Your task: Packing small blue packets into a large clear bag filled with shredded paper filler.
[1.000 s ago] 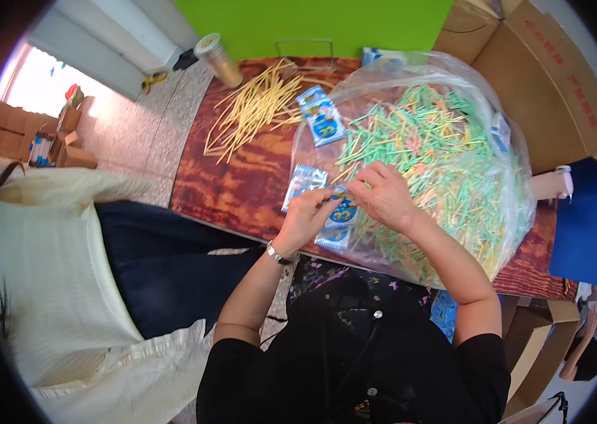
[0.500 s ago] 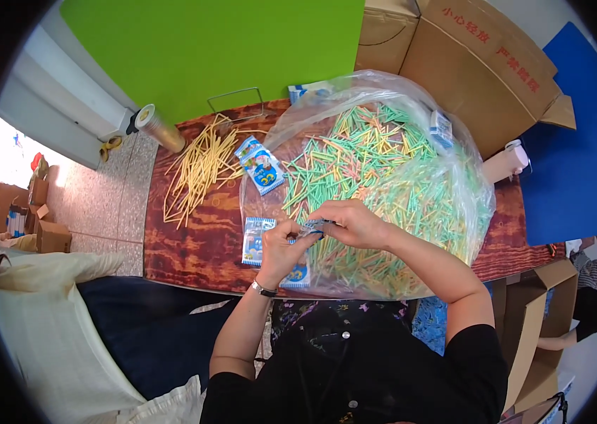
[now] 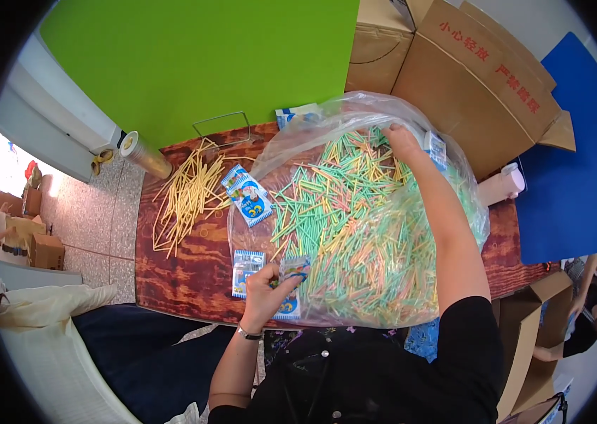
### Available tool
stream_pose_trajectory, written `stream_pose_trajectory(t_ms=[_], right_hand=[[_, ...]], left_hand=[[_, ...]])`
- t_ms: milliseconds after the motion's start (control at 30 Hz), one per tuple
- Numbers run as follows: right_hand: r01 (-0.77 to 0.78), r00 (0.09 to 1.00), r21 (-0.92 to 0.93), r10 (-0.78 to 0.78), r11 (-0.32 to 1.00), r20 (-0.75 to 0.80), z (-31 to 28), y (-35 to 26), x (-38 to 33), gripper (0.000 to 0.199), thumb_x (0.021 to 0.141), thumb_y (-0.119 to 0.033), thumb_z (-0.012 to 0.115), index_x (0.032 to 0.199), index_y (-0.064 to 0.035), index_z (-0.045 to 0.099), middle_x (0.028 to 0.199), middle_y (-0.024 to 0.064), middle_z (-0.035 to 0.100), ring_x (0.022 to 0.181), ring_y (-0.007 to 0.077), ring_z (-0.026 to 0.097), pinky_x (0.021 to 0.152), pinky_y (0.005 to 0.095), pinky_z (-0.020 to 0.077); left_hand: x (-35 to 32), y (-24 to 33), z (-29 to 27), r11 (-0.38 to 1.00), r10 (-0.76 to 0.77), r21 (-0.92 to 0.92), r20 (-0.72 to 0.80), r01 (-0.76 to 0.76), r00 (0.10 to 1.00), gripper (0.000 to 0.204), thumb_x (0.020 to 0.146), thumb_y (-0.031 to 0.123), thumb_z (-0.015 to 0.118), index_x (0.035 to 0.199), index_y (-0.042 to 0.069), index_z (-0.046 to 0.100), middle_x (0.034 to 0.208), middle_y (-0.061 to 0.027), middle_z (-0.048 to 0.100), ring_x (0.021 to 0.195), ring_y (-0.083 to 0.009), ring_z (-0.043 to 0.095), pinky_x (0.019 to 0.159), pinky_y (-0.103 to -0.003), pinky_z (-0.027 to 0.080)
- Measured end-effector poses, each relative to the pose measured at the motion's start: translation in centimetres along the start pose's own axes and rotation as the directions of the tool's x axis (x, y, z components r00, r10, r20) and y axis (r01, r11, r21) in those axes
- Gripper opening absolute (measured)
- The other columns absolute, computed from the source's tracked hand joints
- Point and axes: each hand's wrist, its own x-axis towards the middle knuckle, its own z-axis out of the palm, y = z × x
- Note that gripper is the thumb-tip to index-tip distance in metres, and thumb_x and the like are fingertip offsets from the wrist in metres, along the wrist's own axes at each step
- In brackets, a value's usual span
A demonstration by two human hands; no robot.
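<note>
A big clear plastic bag [image 3: 383, 113] lies open on the dark wooden table [image 3: 185, 275], full of green, yellow and orange sticks [image 3: 355, 233]. My left hand [image 3: 267, 283] is at the near edge of the bag, closed on a small blue and white packet [image 3: 293, 272]. My right hand [image 3: 401, 138] reaches far into the bag, fingers on the sticks at its back. Two more blue and white packets lie on the table, one flat [image 3: 245, 272] beside my left hand and one [image 3: 247, 194] further back.
A loose pile of pale yellow sticks [image 3: 189, 194] lies on the table's left part, near a cardboard tube [image 3: 144, 154]. Brown cardboard boxes [image 3: 475, 78] stand at the back right beside a blue panel [image 3: 581, 169]. A green wall [image 3: 214, 63] rises behind. Another person [image 3: 595, 304] is at the right edge.
My right hand has left the near edge, where it worked with my left hand, and stretched to the back of the bag. My left hand keeps its packet. The view has tilted upward.
</note>
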Motion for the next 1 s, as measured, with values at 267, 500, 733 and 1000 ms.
stream_pose_trajectory(t_ms=[267, 500, 733, 1000], right_hand=[[0.109, 0.992, -0.204, -0.092, 0.973, 0.088, 1.6, 0.2, 2.4, 0.027, 0.088, -0.014, 0.050, 0.112, -0.0151, 0.062, 0.123, 0.0133, 0.054, 0.114, 0.0303, 0.057, 0.087, 0.0418, 0.0531], [0.190, 0.980, -0.237, -0.198, 0.953, -0.013, 1.4, 0.3, 0.6, 0.022, 0.087, -0.014, 0.050, 0.105, -0.0096, 0.062, 0.123, 0.0106, 0.054, 0.116, 0.0285, 0.052, 0.090, 0.0422, 0.0490], [0.189, 0.941, 0.287, -0.257, 0.939, 0.220, -2.3, -1.9, -3.8, 0.022, 0.092, -0.022, 0.058, 0.107, -0.0055, 0.057, 0.099, 0.0068, 0.061, 0.099, 0.0224, 0.058, 0.082, 0.0374, 0.0501], [-0.587, 0.791, 0.731, -0.436, -0.348, 0.428, -4.8, -7.5, -11.2, 0.030, 0.101, -0.024, 0.049, 0.124, -0.0044, 0.050, 0.095, 0.0054, 0.061, 0.083, 0.0161, 0.061, 0.071, 0.0311, 0.0521]], left_hand=[[0.1, -0.3, 0.2, 0.999, -0.019, -0.046, -0.003, 0.018, 1.000, 0.017, 0.083, -0.004, 0.069, 0.099, -0.005, 0.065, 0.091, -0.0067, 0.069, 0.074, -0.0077, 0.063, 0.064, -0.023, 0.053], [0.2, 1.1, 1.0, 0.992, -0.001, 0.129, -0.014, 0.003, 1.000, 0.015, 0.081, 0.001, 0.072, 0.096, -0.003, 0.069, 0.083, -0.0034, 0.070, 0.070, -0.0049, 0.062, 0.061, -0.021, 0.052], [0.3, 2.1, 1.6, 0.983, 0.104, 0.153, 0.009, -0.104, 0.995, 0.015, 0.080, 0.003, 0.074, 0.093, 0.000, 0.071, 0.080, -0.0007, 0.068, 0.069, -0.0019, 0.057, 0.060, -0.020, 0.046], [0.5, -0.3, 1.8, 0.999, 0.035, -0.019, 0.115, -0.033, 0.993, 0.026, 0.083, -0.003, 0.069, 0.109, -0.004, 0.065, 0.098, -0.0050, 0.069, 0.089, -0.0087, 0.063, 0.079, -0.024, 0.052]])
